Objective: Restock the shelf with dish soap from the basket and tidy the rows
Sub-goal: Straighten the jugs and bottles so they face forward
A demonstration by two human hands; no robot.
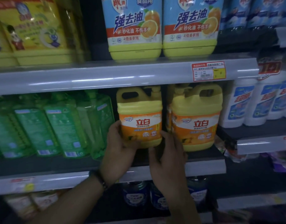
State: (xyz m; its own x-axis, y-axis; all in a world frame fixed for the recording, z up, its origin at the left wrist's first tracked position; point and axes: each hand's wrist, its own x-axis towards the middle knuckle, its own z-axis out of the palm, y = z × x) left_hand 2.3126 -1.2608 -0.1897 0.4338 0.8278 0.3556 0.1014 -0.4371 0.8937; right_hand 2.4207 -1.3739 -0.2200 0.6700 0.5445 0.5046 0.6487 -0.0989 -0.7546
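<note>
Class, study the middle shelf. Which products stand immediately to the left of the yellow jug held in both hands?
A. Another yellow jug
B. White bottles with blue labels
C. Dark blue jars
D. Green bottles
D: the green bottles fill the shelf just left of the yellow jug, which the left hand and right hand grip at its sides.

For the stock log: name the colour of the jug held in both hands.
Yellow jug, orange label; head view.
</note>
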